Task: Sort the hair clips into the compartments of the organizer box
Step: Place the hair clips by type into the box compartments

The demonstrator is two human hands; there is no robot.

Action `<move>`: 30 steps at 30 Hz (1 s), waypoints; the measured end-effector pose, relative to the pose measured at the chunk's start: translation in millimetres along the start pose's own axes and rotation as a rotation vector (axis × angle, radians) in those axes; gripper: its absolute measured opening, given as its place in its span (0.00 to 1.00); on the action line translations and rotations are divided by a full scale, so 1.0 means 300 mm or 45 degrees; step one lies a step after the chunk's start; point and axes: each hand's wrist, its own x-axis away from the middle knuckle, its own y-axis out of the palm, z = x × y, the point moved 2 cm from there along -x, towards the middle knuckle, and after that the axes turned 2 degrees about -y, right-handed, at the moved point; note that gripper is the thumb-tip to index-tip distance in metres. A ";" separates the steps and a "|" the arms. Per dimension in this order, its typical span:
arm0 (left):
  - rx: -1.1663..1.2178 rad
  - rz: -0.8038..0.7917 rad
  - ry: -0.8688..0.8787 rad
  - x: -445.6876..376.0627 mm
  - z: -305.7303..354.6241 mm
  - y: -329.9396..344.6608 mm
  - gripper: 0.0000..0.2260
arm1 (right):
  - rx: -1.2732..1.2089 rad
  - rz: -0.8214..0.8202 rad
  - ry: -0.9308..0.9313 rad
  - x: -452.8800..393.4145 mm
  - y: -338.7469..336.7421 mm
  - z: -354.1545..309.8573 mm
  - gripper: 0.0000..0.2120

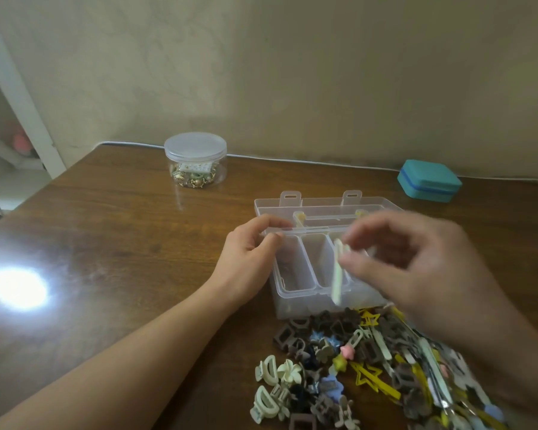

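Observation:
A clear plastic organizer box [295, 293] stands open on the wooden table, its lid tipped back and its long compartments showing. My left hand [252, 252] grips the box's left rim, thumb over the edge. My right hand [416, 262], blurred, hovers above the box's right compartments and pinches a long pale green hair clip [337, 274] that hangs downward. A mixed pile of hair clips [364, 367] lies in front of the box: brown claw clips, cream claw clips, yellow star clips and long slim clips.
A round clear jar [195, 159] with a lid, holding small gold pieces, stands at the back left. A teal case [429, 180] sits at the back right by the wall. A bright light glare [16, 288] marks the table at left.

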 end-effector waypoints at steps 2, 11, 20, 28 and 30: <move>-0.032 0.002 0.025 0.002 0.004 -0.002 0.15 | 0.045 0.055 -0.021 -0.076 0.053 -0.011 0.03; -0.064 0.017 0.050 -0.002 -0.008 -0.005 0.14 | 0.672 -0.190 -0.235 -0.086 0.174 0.019 0.13; -0.049 0.038 0.028 0.001 0.000 0.002 0.12 | 0.718 -1.010 -0.277 0.051 0.079 -0.019 0.14; -0.071 0.051 0.060 -0.002 0.002 -0.002 0.12 | 0.876 -0.944 -0.311 0.073 0.129 0.015 0.17; -0.075 0.052 0.056 -0.001 0.003 -0.002 0.13 | 0.850 -0.918 -0.326 0.072 0.133 0.018 0.15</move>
